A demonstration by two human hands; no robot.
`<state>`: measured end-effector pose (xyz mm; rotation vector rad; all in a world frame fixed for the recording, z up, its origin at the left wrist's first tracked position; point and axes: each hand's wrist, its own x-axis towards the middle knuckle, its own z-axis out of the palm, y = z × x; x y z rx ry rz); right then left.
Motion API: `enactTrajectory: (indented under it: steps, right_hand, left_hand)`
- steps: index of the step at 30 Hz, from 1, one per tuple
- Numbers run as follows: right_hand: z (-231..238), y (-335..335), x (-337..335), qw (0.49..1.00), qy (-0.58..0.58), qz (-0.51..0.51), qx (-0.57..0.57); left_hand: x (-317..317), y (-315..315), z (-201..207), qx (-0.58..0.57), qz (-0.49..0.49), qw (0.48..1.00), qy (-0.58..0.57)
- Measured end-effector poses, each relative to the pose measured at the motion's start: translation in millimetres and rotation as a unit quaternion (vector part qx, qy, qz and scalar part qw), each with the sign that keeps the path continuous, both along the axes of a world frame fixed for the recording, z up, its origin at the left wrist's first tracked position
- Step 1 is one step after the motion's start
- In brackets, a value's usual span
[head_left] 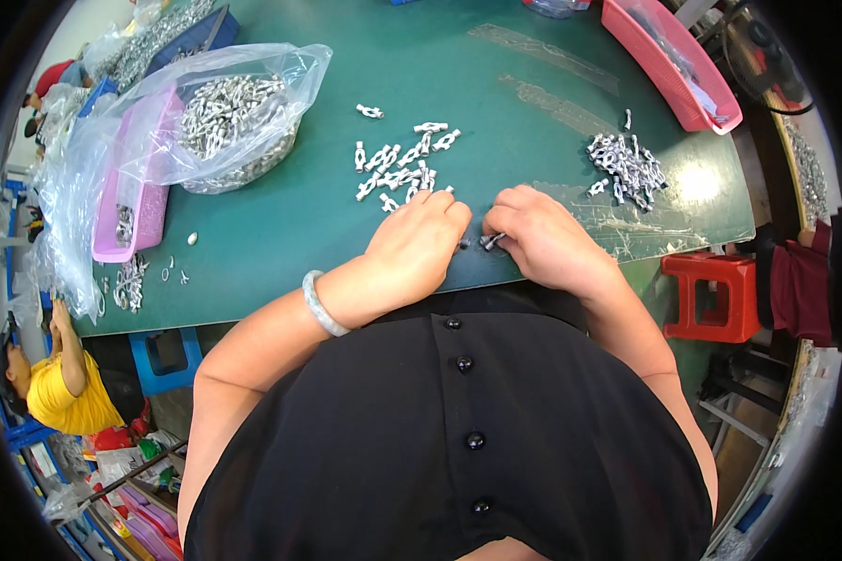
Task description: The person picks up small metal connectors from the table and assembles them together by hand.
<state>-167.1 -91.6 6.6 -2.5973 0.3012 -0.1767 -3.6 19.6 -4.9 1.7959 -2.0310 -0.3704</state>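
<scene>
My left hand [419, 241], a pale bracelet [321, 304] on its wrist, is closed near the table's front edge. A small dark metal piece [464, 244] peeks out below its fingertips. Just to the right, my right hand [544, 236] pinches a small silver metal fitting [490, 241]; its exact kind is partly hidden by the fingers. Beyond my left hand lies a loose scatter of small silver clasp-like fittings [404, 176], each with an open middle. A denser pile of similar silver fittings [627, 170] sits to the right of my right hand.
On the green table [281, 252], a clear bag of silver fittings [229, 122] stands left beside a pink basket [126, 210]. Another pink basket [674, 65] sits far right. Red [713, 297] and blue [164, 360] stools flank the table; a person in yellow [70, 393] is at left.
</scene>
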Motion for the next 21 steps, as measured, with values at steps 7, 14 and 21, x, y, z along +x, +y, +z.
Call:
enactTrajectory:
  steps: [7, 14, 21]
  right_hand:
    - [-1, 0, 5, 0.979, -0.109, -0.07, 0.157]
    - [-7, 10, 20, 0.858, -0.244, -0.083, 0.444]
    - [-2, 15, 28, 0.853, -0.272, -0.079, 0.439]
  left_hand:
    - [12, 7, 0, -0.088, 0.023, 0.983, 0.16]
    - [15, 9, -4, -0.173, 0.025, 0.92, 0.35]
    - [18, 8, -8, -0.173, 0.011, 0.879, 0.443]
